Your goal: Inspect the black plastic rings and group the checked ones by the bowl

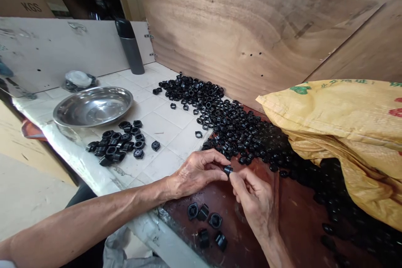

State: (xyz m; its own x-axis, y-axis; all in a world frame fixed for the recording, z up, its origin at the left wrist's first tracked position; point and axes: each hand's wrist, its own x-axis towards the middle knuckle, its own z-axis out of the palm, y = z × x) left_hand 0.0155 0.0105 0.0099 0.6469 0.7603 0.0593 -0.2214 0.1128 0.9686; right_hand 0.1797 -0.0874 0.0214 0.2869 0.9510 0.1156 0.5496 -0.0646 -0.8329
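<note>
White-tiled worktop [166, 127]; at left, a steel bowl [93, 106] beside loose black plastic fittings [114, 144]. Then left hand [196, 173] and right hand [254, 203], both nearly closed, pinching one small fitting [228, 170] between fingertips: likely light and stiff, easiest held by the rim. At right, a yellow woven sack [339, 134].

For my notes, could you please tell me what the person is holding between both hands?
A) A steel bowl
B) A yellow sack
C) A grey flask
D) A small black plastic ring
D: the left hand and the right hand pinch a small black plastic ring between their fingers.
</note>
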